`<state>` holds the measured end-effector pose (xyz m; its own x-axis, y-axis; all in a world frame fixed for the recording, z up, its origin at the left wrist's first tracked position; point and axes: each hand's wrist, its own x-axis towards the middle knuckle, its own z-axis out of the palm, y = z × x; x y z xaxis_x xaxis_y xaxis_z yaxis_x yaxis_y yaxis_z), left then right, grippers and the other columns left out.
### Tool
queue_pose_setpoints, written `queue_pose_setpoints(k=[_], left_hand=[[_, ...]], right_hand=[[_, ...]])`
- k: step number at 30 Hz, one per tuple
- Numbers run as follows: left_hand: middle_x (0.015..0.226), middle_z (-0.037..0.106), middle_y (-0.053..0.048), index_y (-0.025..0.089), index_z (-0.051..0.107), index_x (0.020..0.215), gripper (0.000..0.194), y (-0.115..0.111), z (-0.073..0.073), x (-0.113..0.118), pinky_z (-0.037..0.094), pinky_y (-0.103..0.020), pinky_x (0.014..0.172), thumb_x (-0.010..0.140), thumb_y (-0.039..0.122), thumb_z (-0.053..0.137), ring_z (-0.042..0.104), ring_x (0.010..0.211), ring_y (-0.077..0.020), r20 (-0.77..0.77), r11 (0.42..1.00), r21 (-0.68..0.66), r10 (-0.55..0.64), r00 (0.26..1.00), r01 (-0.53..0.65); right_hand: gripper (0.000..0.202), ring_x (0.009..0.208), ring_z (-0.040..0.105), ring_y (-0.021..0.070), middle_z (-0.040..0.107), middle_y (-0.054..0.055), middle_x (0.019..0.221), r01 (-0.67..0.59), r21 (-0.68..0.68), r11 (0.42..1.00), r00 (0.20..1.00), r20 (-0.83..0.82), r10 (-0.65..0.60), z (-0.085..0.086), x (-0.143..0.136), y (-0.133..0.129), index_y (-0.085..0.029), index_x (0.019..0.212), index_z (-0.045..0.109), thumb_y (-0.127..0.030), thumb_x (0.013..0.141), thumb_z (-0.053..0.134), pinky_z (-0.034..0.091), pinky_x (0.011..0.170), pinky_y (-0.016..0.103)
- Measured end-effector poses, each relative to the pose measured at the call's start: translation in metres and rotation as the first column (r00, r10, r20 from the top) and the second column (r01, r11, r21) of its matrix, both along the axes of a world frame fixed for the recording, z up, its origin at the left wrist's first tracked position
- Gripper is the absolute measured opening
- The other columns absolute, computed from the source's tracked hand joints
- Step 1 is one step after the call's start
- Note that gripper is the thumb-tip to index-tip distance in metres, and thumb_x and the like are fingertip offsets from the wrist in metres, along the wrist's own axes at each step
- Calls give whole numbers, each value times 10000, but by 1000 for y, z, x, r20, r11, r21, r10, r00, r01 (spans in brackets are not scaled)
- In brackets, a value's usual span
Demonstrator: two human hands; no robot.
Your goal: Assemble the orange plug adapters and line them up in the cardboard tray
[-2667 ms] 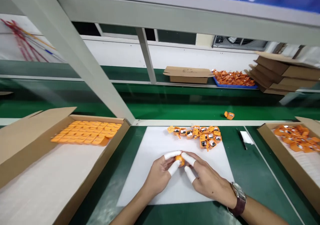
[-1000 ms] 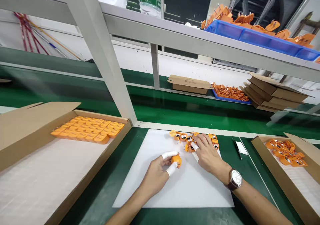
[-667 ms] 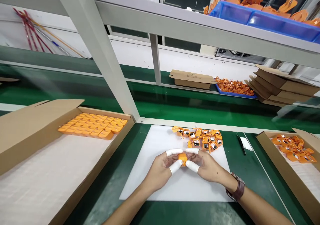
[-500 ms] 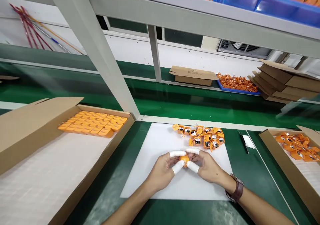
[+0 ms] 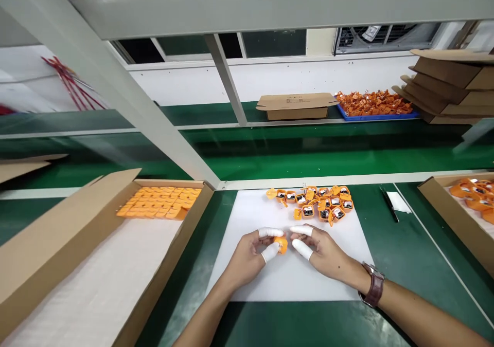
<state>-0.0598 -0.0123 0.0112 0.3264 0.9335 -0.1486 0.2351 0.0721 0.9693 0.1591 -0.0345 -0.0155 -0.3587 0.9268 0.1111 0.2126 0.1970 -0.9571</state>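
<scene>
My left hand (image 5: pixel 252 254) pinches a small orange plastic piece (image 5: pixel 283 244) between thumb and fingers, above a white sheet (image 5: pixel 247 285). Just right of it, my right hand (image 5: pixel 318 249) is apart from the piece, thumb and fingers spread with nothing between them. White covers wrap the thumb and a finger of each hand. Beyond the hands, several orange housings (image 5: pixel 307 212) with dark and white insides lie clustered at the sheet's far edge.
An open cardboard box (image 5: pixel 185 244) at left holds rows of orange pieces (image 5: pixel 158 200). Another box (image 5: pixel 455 229) with orange parts stands at right, near a black pen (image 5: pixel 389 204). A slanted metal post (image 5: pixel 170 151) rises behind. Further back is a blue tray (image 5: pixel 378 116) of orange parts.
My right hand has let go of the orange piece and moved slightly right; my left hand keeps it. The camera view has shifted, tilting and turning a little.
</scene>
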Motion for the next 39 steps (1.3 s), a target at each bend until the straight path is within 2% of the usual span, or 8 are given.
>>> queue_pose_setpoints(k=[4, 6, 12, 18, 21, 25, 32, 39], left_hand=[[1052, 702, -104, 192, 773, 1032, 271, 4, -3, -4, 542, -375, 890, 822, 352, 710, 665, 941, -240, -109, 992, 130, 9, 994, 5], [1099, 693, -107, 199, 768, 1057, 274, 7, -6, -6, 536, -377, 929, 857, 366, 683, 670, 1001, -249, -102, 994, 111, 10, 995, 1], [1173, 716, -99, 201, 733, 1128, 312, 12, -5, -12, 498, -395, 1037, 898, 398, 658, 652, 1141, -265, -93, 999, 28, -35, 995, 38], [1186, 711, -96, 237, 725, 1177, 330, 5, 8, -10, 543, -366, 953, 879, 376, 691, 671, 1019, -233, -214, 974, 136, -149, 965, 181], [1158, 738, -97, 212, 736, 1123, 317, 1, 8, -6, 559, -375, 965, 851, 375, 732, 698, 1027, -245, -97, 985, 38, -165, 982, 169], [1211, 734, -114, 182, 748, 1080, 347, -4, 0, 2, 566, -418, 1001, 813, 400, 774, 708, 1084, -280, 71, 992, -61, -110, 991, 114], [1266, 716, -117, 182, 773, 1072, 380, -8, 4, 8, 535, -471, 1058, 788, 434, 790, 670, 1178, -313, 119, 980, -111, -153, 981, 167], [1311, 696, -83, 220, 760, 1133, 319, -11, 1, 9, 537, -447, 1061, 845, 356, 746, 661, 1200, -296, 134, 980, -86, -167, 977, 180]], right_hand=[[352, 884, 653, 189, 668, 65, 1086, -58, 133, 989, 982, 186, 33, 10, 5, -6, -238, 1332, 574, -198, 989, 504, 554, 792, 338], [356, 872, 648, 192, 664, 67, 1081, -69, 145, 987, 975, 221, 36, 12, 6, -8, -230, 1329, 569, -180, 984, 501, 550, 804, 342], [344, 841, 648, 188, 668, 67, 1069, -57, 146, 988, 983, 182, 30, 5, 6, -6, -222, 1303, 579, -165, 970, 508, 556, 781, 325], [364, 750, 623, 162, 682, 47, 997, -19, 102, 995, 993, 120, 7, 2, 5, -4, -233, 1319, 599, -234, 956, 580, 556, 722, 295], [381, 684, 586, 144, 670, 18, 883, -30, 36, 999, 996, 90, 27, 4, 4, -2, -225, 1312, 616, -284, 936, 625, 537, 657, 265], [407, 680, 544, 135, 652, 9, 842, -55, -52, 997, 998, -8, 54, 5, 4, 2, -211, 1283, 649, -336, 898, 689, 515, 631, 252], [401, 674, 532, 134, 636, 7, 807, -77, -188, 979, 997, -30, 73, 4, 5, 6, -192, 1189, 707, -393, 845, 745, 531, 644, 267], [393, 706, 553, 150, 605, 2, 811, -66, -138, 988, 998, -16, 64, 2, 4, 3, -206, 1260, 655, -324, 887, 688, 535, 664, 277]])
